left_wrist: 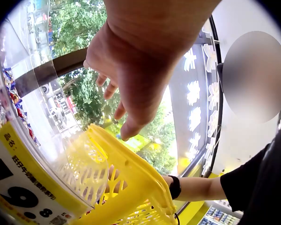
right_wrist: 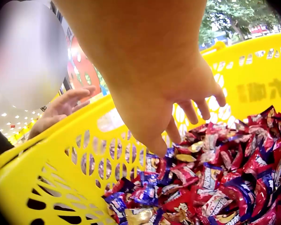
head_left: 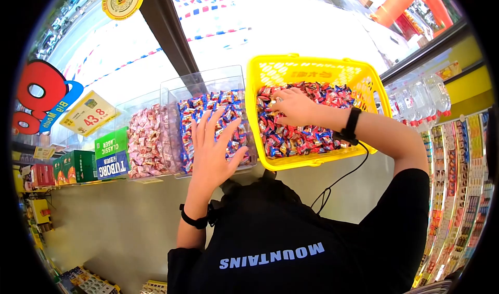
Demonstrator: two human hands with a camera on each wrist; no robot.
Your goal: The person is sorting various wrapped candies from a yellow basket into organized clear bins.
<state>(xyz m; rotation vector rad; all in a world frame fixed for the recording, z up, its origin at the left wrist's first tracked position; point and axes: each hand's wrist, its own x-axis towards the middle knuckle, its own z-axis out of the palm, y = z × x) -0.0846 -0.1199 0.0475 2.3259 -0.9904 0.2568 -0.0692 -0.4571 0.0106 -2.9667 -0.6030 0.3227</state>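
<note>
A yellow shopping basket (head_left: pixel 252 104) holds a heap of red and blue wrapped candies (head_left: pixel 306 141). Inside it, my right hand (head_left: pixel 296 108) reaches over the heap near the left wall, its loosely bent fingers (right_wrist: pixel 189 111) pointing down and the thumb close to the wrappers. No candy shows in its grasp. To the left, my left hand (head_left: pixel 212 151) hovers with spread fingers over a clear plastic bin (head_left: pixel 228 76) of similar red and blue candies (head_left: pixel 236 130). Nothing is held in it; in the left wrist view its fingertips hang above the basket's rim.
Left of the clear bin come a bin of pink wrapped candies (head_left: pixel 148 146), a green and blue Tuborg box (head_left: pixel 112 159) and a price sign (head_left: pixel 89 115). Water bottles (head_left: pixel 418 99) stand to the right. A window runs behind; a black cable (head_left: pixel 340 179) hangs from my right wrist.
</note>
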